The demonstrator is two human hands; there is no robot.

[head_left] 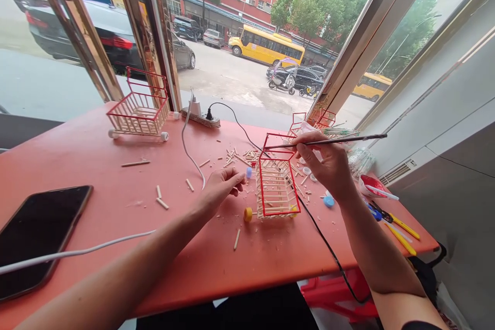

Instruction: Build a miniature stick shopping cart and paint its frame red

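Observation:
A small stick-built model shopping cart (276, 185) stands on the table in front of me. Red edges run round its basket top and handle, and a yellow wheel (248, 214) and a blue wheel (249, 171) show on its left side. My right hand (323, 160) pinches a thin dark paintbrush (348, 139) above the cart, its tip at the red handle. Left of the cart, my left hand (224, 184) is loosely closed near the blue wheel; nothing shows in its fingers. Red paint fills a small cup (373, 185) at the right.
Another red-edged cart (139, 108) stands at the back left. Loose sticks (243, 155) and a blue cap (328, 201) lie around the cart. A black cable (317, 224) passes beneath it. A phone (42, 232) lies left; yellow-handled tools (404, 227) lie right.

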